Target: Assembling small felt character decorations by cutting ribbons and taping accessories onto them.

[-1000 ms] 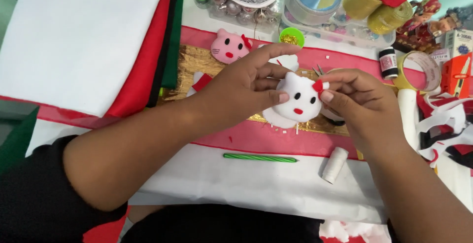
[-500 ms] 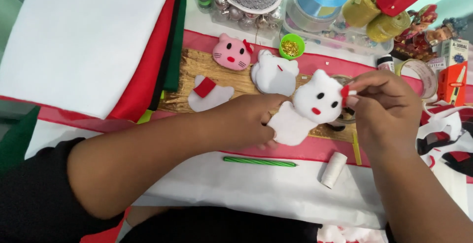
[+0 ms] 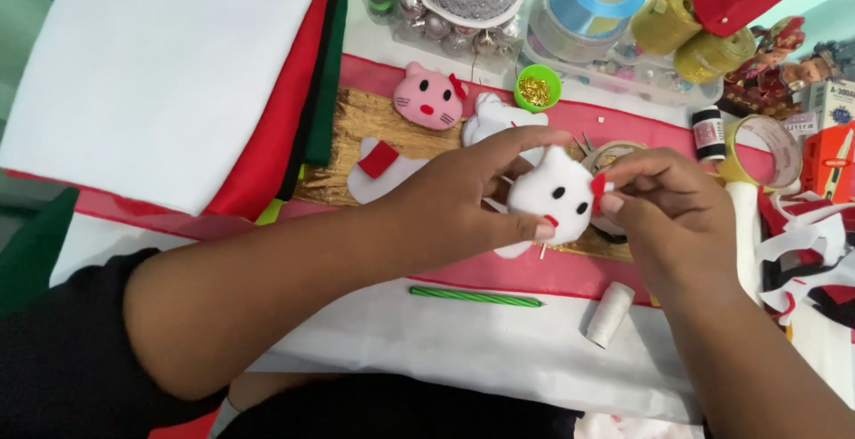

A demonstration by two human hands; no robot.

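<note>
Left hand (image 3: 454, 212) grips a white felt cat head (image 3: 554, 197) above the mid-right surface, fingers wrapped over its top and underside; right hand (image 3: 663, 212) fingers pinch narrow on the red bow (image 3: 598, 184) at its ear. Looks soft, light, squashable: best held by the rim. Spools crowd the far edge; near-edge white cloth (image 3: 445, 350) holds only a green pencil (image 3: 476, 296) and a thread spool (image 3: 610, 314).

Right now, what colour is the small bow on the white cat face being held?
Red; the bow on the white cat face shows best in the head view.
</note>
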